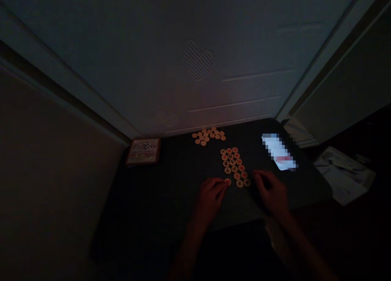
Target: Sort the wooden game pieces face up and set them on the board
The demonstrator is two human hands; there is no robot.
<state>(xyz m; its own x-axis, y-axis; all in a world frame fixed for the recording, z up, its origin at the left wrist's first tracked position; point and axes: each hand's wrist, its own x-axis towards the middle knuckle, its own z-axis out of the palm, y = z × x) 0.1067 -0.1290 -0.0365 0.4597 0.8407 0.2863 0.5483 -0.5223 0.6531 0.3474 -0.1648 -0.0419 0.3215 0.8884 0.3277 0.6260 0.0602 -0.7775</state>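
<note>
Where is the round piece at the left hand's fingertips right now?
In the head view, the round piece is right of centre, at the fingertips of the left hand, at the near end of the leftmost column of marked pieces.

Pretty dim overall tbh; the phone (277,150) glows brightest, blotchy with pixelation, while the table (171,187) fades into near-black shadow up front.

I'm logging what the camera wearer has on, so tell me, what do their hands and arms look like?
The left hand and right hand are ungloved, and the visible forearms show no sleeves. No watch or bracelet shows; it's too dark to rule out rings.
</note>
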